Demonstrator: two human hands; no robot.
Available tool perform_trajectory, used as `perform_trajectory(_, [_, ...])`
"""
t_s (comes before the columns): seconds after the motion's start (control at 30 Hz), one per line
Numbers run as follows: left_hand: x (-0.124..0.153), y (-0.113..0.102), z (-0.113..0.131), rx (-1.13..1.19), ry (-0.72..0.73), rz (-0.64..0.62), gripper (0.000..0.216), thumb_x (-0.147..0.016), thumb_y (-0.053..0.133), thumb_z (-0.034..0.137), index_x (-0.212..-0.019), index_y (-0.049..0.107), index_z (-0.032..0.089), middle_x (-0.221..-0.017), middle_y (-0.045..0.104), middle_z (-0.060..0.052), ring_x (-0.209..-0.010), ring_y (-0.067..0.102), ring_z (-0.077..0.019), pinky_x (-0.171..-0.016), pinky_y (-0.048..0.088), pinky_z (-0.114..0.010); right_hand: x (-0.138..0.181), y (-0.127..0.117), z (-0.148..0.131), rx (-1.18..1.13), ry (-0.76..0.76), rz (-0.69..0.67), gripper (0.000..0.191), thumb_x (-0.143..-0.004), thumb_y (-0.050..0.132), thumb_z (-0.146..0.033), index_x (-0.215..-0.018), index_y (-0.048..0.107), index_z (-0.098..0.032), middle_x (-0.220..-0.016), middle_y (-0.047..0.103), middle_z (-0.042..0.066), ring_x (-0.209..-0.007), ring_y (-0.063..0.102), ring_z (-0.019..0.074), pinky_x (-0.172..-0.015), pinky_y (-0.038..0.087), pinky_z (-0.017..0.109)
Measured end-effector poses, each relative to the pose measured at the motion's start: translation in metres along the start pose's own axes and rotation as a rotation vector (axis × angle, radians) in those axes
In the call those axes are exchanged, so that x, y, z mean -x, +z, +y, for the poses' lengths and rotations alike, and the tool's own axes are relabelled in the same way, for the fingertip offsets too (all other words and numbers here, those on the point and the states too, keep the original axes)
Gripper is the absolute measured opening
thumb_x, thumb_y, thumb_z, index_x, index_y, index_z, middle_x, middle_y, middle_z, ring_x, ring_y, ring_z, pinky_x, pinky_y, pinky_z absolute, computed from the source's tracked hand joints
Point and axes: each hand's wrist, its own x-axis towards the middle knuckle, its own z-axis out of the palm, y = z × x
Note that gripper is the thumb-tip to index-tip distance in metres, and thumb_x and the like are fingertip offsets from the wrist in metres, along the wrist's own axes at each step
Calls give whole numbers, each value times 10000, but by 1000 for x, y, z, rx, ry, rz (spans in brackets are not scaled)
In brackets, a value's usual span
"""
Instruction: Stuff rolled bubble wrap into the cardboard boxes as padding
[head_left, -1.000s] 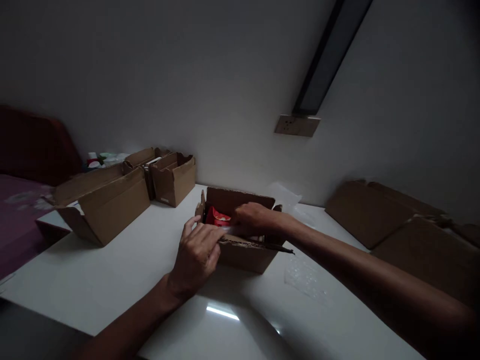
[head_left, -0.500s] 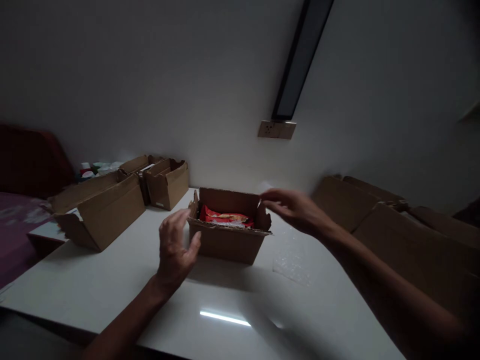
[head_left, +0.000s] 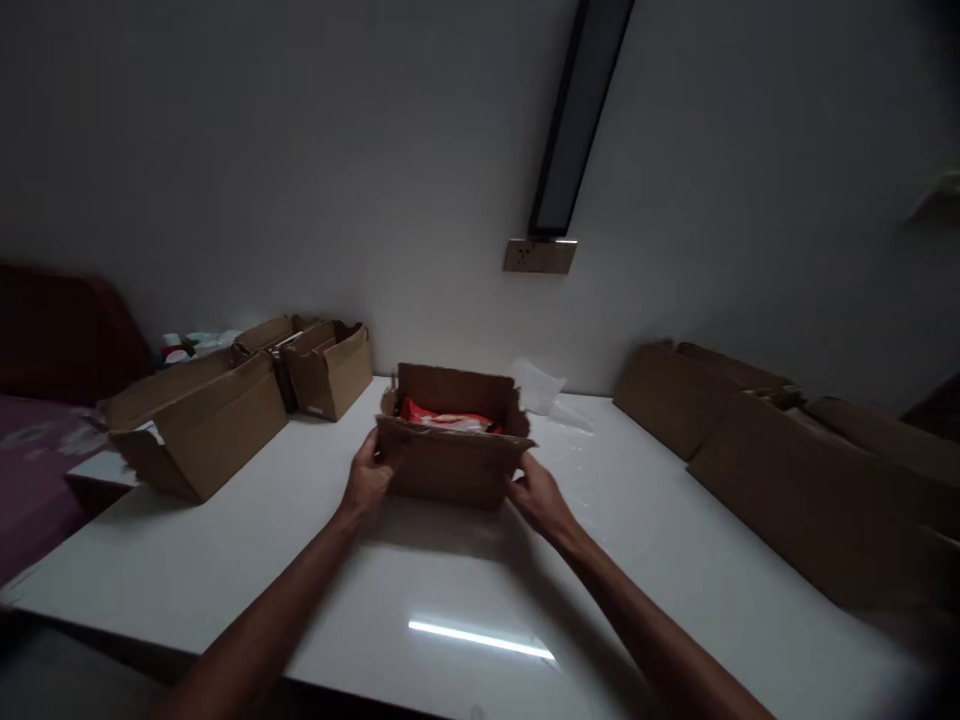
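A small open cardboard box [head_left: 450, 465] stands in the middle of the white table [head_left: 225, 560]. A red snack packet [head_left: 439, 415] lies inside it. My left hand [head_left: 369, 478] grips the box's near left corner, fingers wrapped on the side. My right hand [head_left: 536, 495] holds the near right corner the same way. Both forearms reach in from the bottom edge.
A larger open cardboard box [head_left: 206, 420] lies at the left, with two smaller open boxes [head_left: 326, 365] behind it and small bottles [head_left: 180, 345] near the wall. Flattened cardboard [head_left: 787, 450] is stacked at the right. Clear plastic wrap [head_left: 544, 390] lies behind the middle box.
My right hand came out of the box and both hands moved from above it down to its near corners and took hold. The view shifted back a little.
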Motion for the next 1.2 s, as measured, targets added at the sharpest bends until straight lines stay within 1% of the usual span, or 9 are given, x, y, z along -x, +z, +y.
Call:
perform_trajectory(0.1, [15,19,15,37,32,-103,572,-725,741,449,-1209,606,175,-1206,675,-91,-1065,630,-238,-904,493,-306,30,-32,9,64,60,104,364,-789,525,-484,-957,604,-171,-775,669,43,-602,593,190,-555,486,314])
perform_trajectory(0.17, [27,18,25,85,41,-133,601,-715,763,438,-1232,594,182,-1259,652,-96,-1104,619,-244,-921,490,-304,47,-42,2,93,29,164,328,-803,525,-475,-921,611,-182,-777,669,47,-627,602,194,-555,492,307])
perform_trajectory(0.4, [50,-49,53,8,66,173,513,-785,699,494,-1170,618,164,-1180,687,-75,-1175,577,-267,-970,464,-331,46,1,-70,56,-272,73,422,-855,554,-345,-1254,567,-210,-1118,671,98,-920,633,243,-723,551,360])
perform_trajectory(0.6, [72,-52,38,46,-80,71,581,-762,688,550,-1174,601,150,-1153,706,-101,-1104,628,-283,-933,504,-357,91,7,-31,134,-250,33,471,-882,567,-390,-1329,534,-247,-1283,631,119,-1095,628,307,-895,538,457])
perform_trajectory(0.73, [82,-58,28,-40,-197,115,670,-693,704,609,-1180,610,158,-1154,714,-96,-1133,621,-312,-945,508,-382,111,-1,-9,101,-201,-45,833,-782,713,-491,-1503,356,-273,-1522,431,130,-1361,437,365,-1108,375,557])
perform_trajectory(0.87, [83,-74,17,-146,-265,109,716,-630,723,646,-1177,637,193,-1192,709,-77,-1202,585,-343,-942,517,-390,87,-3,-4,-163,-174,-198,1258,-632,822,-556,-1591,70,-244,-1645,156,130,-1493,191,346,-1207,197,525])
perform_trajectory(0.97, [79,-83,8,-201,-336,116,746,-604,709,691,-1172,646,211,-1169,718,-75,-1129,624,-361,-867,545,-412,66,8,-4,-293,-206,-237,1384,-545,879,-515,-1591,18,-231,-1649,126,137,-1500,158,337,-1220,139,496])
perform_trajectory(1.1, [62,-71,6,-266,-329,147,758,-619,690,710,-1178,640,200,-1134,725,-87,-1089,635,-370,-883,526,-453,57,17,-5,-319,-234,-78,1288,-563,850,-322,-1584,70,-229,-1607,257,144,-1449,297,335,-1188,241,491])
perform_trajectory(1.2, [44,-28,14,-201,-211,44,711,-676,668,686,-1157,636,164,-1156,710,-104,-1130,611,-353,-950,490,-449,67,-7,0,-265,-218,140,1159,-607,802,-303,-1565,153,-243,-1573,322,134,-1409,361,335,-1164,290,490])
